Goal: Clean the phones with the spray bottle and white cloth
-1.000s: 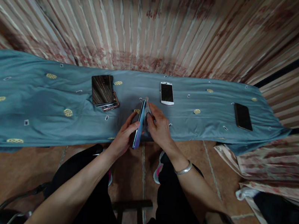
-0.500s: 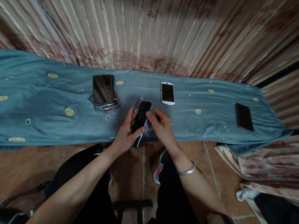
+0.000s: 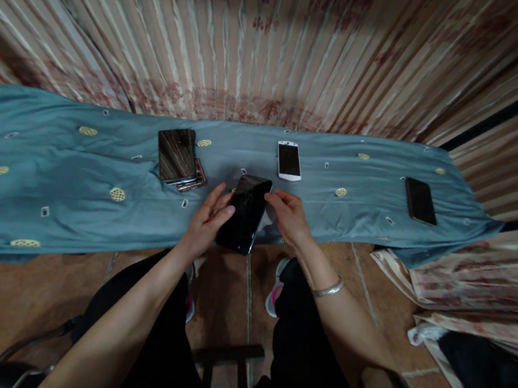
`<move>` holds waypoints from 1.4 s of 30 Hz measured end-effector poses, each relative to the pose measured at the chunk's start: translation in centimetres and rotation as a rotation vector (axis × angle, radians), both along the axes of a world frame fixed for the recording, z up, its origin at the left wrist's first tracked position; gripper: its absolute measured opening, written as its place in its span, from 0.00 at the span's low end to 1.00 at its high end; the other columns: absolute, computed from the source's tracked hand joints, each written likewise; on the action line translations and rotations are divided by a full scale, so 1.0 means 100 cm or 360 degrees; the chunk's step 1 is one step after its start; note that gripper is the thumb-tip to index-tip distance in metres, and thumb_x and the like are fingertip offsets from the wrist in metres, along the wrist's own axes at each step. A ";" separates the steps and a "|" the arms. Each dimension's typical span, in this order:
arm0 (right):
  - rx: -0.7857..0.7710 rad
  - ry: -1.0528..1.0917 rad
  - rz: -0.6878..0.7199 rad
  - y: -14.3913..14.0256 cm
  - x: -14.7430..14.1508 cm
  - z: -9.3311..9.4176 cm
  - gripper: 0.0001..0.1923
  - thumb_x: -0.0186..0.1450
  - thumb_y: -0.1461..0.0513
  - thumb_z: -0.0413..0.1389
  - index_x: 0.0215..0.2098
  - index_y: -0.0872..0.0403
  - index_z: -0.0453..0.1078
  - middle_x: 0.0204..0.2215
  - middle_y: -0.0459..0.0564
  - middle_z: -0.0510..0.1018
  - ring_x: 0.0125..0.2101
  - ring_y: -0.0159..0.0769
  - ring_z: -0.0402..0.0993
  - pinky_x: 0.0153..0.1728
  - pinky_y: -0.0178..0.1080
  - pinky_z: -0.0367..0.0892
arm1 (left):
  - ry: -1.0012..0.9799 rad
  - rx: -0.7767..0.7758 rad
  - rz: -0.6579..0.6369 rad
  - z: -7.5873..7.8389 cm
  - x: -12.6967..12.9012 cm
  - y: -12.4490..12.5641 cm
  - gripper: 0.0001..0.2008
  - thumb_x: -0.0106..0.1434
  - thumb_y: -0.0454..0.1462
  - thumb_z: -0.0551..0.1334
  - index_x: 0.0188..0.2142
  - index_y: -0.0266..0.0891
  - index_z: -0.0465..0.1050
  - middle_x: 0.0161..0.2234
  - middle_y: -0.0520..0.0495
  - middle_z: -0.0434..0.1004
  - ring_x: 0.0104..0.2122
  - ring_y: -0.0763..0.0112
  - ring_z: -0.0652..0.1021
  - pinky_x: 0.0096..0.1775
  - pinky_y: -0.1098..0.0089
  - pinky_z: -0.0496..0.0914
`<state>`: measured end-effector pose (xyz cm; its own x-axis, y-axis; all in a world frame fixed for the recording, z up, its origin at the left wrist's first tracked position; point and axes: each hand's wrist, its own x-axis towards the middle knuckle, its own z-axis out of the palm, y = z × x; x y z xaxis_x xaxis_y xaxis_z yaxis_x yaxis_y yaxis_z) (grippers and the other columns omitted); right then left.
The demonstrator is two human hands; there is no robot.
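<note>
A black smartphone (image 3: 244, 218) is held between my two hands over the near edge of the cloth, its dark glossy face toward me. My left hand (image 3: 208, 220) grips its left side, thumb lying on the face and fingers behind. At the upper right edge, my right hand (image 3: 289, 215) pinches the phone with thumb and fingertips. Beyond my hands lies a white smartphone (image 3: 289, 161) with a dark screen. Left of them rests a dark glossy device (image 3: 176, 156), on top of a pinkish-edged phone (image 3: 195, 179) that is mostly covered.
A blue patterned cloth (image 3: 66, 167) covers the long table. Another dark phone (image 3: 420, 200) lies toward its right end. Pleated curtains (image 3: 244, 41) hang behind. Below are the tiled floor (image 3: 323, 283) and, at lower right, a black item (image 3: 481, 373) beside the curtain.
The phone has turned from edge-on, showing its blue side, to its broad dark face. My left hand has shifted left, and my right hand has moved slightly right to its upper edge.
</note>
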<state>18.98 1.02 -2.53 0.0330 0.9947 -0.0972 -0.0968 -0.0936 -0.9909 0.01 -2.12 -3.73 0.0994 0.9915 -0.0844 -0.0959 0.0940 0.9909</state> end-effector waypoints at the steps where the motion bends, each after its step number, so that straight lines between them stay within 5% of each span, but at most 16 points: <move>1: -0.0029 0.0049 -0.0005 0.000 0.000 0.000 0.18 0.51 0.48 0.65 0.20 0.50 0.67 0.19 0.40 0.68 0.24 0.29 0.61 0.25 0.33 0.57 | -0.0057 -0.0036 0.0056 0.000 -0.002 0.001 0.37 0.59 0.51 0.69 0.65 0.42 0.66 0.60 0.40 0.76 0.63 0.56 0.73 0.64 0.56 0.64; 5: -0.0103 0.0262 0.0014 0.001 0.000 0.002 0.18 0.49 0.50 0.68 0.19 0.50 0.67 0.19 0.40 0.72 0.23 0.30 0.66 0.26 0.33 0.61 | -0.0349 -0.0222 0.0284 0.003 -0.006 0.001 0.23 0.60 0.49 0.69 0.51 0.40 0.78 0.53 0.41 0.83 0.58 0.55 0.78 0.60 0.57 0.68; 9: -0.0119 0.0309 0.0042 0.003 -0.001 -0.001 0.16 0.51 0.50 0.68 0.23 0.50 0.70 0.22 0.42 0.77 0.27 0.34 0.74 0.28 0.36 0.68 | -0.0641 -0.0439 0.0252 0.007 0.002 -0.002 0.15 0.64 0.45 0.65 0.41 0.36 0.81 0.45 0.41 0.86 0.55 0.56 0.80 0.60 0.60 0.69; 13: -0.0113 0.0317 0.0051 0.004 -0.001 -0.004 0.16 0.52 0.49 0.69 0.24 0.51 0.73 0.24 0.43 0.80 0.30 0.36 0.78 0.29 0.37 0.71 | -0.0860 -0.0788 0.0121 0.013 0.011 -0.010 0.18 0.70 0.46 0.58 0.48 0.36 0.79 0.45 0.42 0.85 0.54 0.56 0.81 0.58 0.57 0.72; 17: -0.0163 0.0423 0.0075 0.003 -0.001 0.001 0.15 0.51 0.52 0.71 0.24 0.51 0.74 0.24 0.41 0.80 0.27 0.33 0.77 0.28 0.35 0.70 | -0.1046 -0.0988 -0.0256 0.017 0.014 -0.019 0.33 0.71 0.58 0.49 0.60 0.37 0.71 0.50 0.36 0.83 0.51 0.47 0.82 0.53 0.46 0.73; 23: -0.0206 0.0578 0.0173 0.001 -0.001 0.011 0.16 0.48 0.53 0.73 0.26 0.51 0.76 0.24 0.40 0.80 0.25 0.31 0.74 0.27 0.35 0.70 | -0.1151 -0.0970 -0.0395 0.019 0.018 -0.024 0.39 0.71 0.60 0.42 0.58 0.33 0.73 0.49 0.32 0.83 0.35 0.56 0.85 0.44 0.53 0.77; 32: 0.0011 0.0407 -0.0022 0.009 0.000 0.000 0.17 0.49 0.50 0.72 0.32 0.48 0.80 0.34 0.45 0.86 0.37 0.39 0.81 0.40 0.41 0.76 | -0.1018 -0.0941 -0.0356 0.023 0.019 -0.023 0.40 0.72 0.59 0.41 0.58 0.28 0.73 0.42 0.31 0.85 0.33 0.59 0.84 0.39 0.61 0.77; 42: 0.0643 -0.0636 -0.0199 -0.004 0.007 0.007 0.16 0.69 0.52 0.55 0.48 0.48 0.80 0.41 0.47 0.85 0.41 0.41 0.80 0.46 0.44 0.74 | -0.0867 -0.0811 -0.0229 0.018 0.018 -0.019 0.38 0.71 0.60 0.44 0.59 0.32 0.73 0.42 0.34 0.85 0.34 0.58 0.84 0.40 0.59 0.78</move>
<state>19.70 0.59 -1.86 0.1089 0.9364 0.3336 0.3059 0.2877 -0.9075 1.85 -4.05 -1.95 0.3838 0.8171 -0.4302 -0.5115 0.5760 0.6377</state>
